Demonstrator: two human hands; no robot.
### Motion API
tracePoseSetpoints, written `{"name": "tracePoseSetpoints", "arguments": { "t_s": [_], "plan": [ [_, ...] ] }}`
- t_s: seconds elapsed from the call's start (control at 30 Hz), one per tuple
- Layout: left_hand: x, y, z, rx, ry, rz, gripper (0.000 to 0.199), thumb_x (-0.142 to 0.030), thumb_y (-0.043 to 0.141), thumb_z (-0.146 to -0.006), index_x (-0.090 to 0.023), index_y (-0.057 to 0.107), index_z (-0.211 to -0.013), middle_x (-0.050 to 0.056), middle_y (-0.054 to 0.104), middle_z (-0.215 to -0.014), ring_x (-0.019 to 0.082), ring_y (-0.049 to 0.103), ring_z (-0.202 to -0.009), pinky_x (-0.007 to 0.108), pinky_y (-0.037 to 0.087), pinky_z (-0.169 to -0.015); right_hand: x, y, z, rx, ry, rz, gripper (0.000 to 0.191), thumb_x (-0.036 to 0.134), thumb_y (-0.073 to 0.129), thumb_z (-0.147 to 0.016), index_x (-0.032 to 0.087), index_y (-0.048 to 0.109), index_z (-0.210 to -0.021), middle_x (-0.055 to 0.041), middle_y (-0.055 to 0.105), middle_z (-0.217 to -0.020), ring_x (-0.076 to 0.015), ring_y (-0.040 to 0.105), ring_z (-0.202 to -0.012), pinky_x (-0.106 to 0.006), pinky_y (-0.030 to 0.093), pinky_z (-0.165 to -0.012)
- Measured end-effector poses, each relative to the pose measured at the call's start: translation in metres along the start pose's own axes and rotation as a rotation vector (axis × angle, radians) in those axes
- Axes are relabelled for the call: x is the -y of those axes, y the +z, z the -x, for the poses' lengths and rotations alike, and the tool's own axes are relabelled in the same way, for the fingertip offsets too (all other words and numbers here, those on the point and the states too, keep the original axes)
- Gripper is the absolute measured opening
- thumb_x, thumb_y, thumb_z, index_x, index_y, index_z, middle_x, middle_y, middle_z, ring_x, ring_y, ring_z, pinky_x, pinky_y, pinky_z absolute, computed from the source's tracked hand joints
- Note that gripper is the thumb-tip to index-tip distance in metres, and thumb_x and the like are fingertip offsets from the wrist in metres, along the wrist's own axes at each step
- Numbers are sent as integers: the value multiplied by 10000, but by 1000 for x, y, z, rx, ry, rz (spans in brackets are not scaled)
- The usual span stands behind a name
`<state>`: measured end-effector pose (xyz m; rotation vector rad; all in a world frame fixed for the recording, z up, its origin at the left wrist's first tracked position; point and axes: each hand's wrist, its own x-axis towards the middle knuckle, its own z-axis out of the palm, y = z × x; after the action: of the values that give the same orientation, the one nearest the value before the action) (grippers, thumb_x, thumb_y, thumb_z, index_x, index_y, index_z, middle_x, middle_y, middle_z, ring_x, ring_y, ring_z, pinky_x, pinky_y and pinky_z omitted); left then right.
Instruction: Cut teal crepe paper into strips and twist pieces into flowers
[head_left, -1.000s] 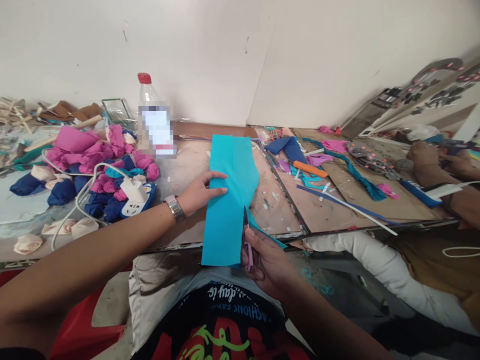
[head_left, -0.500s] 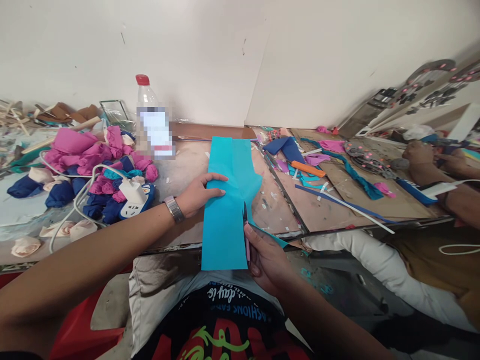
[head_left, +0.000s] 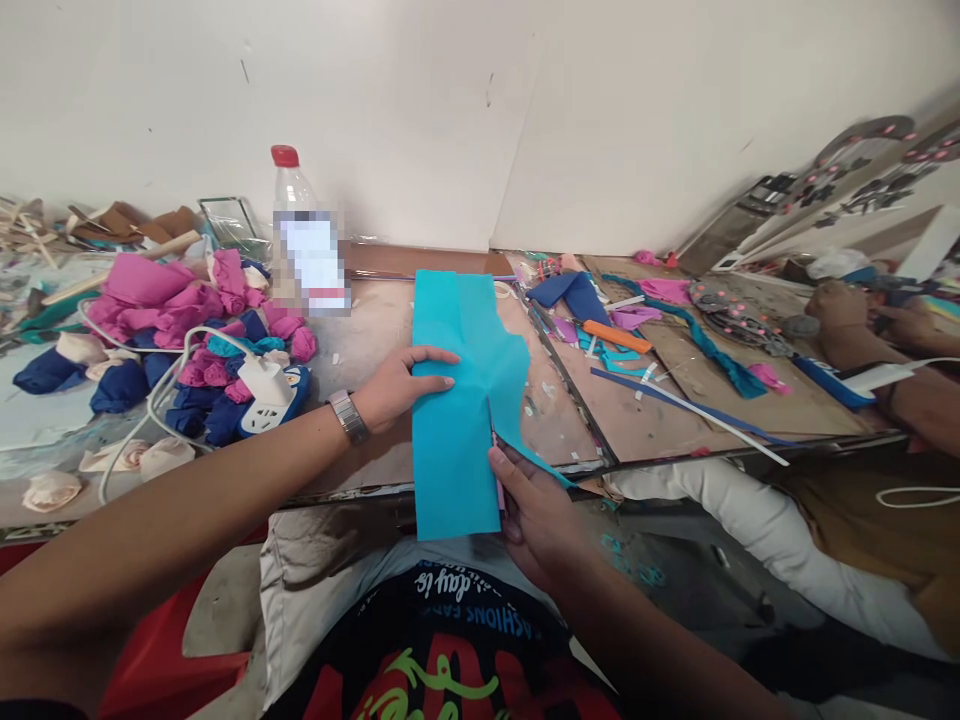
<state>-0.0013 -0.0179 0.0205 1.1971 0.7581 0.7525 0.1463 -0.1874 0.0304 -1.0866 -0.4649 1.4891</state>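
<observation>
A turquoise sheet (head_left: 454, 450), paper or thin fabric, lies creased over the table's front edge and reaches towards my body. My left hand (head_left: 405, 385) grips its left side, thumb and forefinger on top and the other fingers hidden. In my right hand (head_left: 525, 500) is a pair of scissors (head_left: 495, 450) with pink handles, pointing away from me. Their blades sit in a long slit that runs up from the sheet's near edge. To the right of the slit, the cut part bends away over my right fingers.
Magenta and navy fabric bundles (head_left: 150, 290) lie at left beside a power strip (head_left: 270, 410) with white cables. Behind them stands a red-capped bottle (head_left: 285, 160) with a phone (head_left: 311, 255) before it. Scraps and an orange-handled tool (head_left: 616, 336) lie right. Another person's hands (head_left: 840, 315) are far right.
The scissor blades have come closer together and sit deeper in the sheet. The sheet has turned a little, and its right part has shifted. My left hand has barely moved.
</observation>
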Motion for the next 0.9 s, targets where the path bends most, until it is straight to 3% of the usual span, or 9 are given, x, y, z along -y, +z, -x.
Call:
{"name": "tracePoseSetpoints", "arguments": {
  "t_s": [0.2, 0.37, 0.6, 0.77, 0.9],
  "plan": [
    [0, 0, 0, -2, 21, 48, 514, -303, 890, -664, -206, 714, -1137, 74, 706, -1149, 223, 683, -900, 371, 598, -744, 5, 0, -2, -85, 35, -53, 465, 474, 930, -690, 207, 694, -988, 100, 492, -516, -42, 315, -387, -172, 192, -304],
    [-1, -1, 0, -22, 36, 118, 527, -317, 903, -672, -208, 698, -1146, 67, 713, -1106, 221, 685, -886, 385, 606, -756, 10, 0, -2, -59, -10, -30, 521, 483, 893, -742, 220, 680, -1138, 90, 536, -582, -40, 315, -397, -168, 196, -308],
    [1, -3, -1, -27, 56, 95, 627, -338, 921, -664, -207, 665, -1222, 90, 697, -1185, 254, 698, -962, 423, 626, -810, 8, -1, 0, -11, 99, 16, 515, 511, 917, -687, 223, 676, -1039, 109, 467, -525, -35, 289, -390, -143, 196, -320],
    [2, -4, -1, -33, 100, 31, 699, -327, 900, -694, -231, 618, -1326, 88, 691, -1211, 251, 701, -987, 399, 622, -818, 7, -3, -2, 53, 98, 38, 412, 520, 861, -768, 201, 625, -880, 107, 447, -494, -30, 284, -367, -147, 196, -323],
    [1, -2, 0, -15, 95, 38, 684, -315, 896, -692, -232, 620, -1312, 81, 696, -1200, 245, 704, -976, 397, 622, -823, 7, -3, -4, 49, 84, 13, 445, 547, 855, -771, 203, 572, -784, 106, 464, -473, -24, 282, -327, -159, 197, -312]
  ]
}}
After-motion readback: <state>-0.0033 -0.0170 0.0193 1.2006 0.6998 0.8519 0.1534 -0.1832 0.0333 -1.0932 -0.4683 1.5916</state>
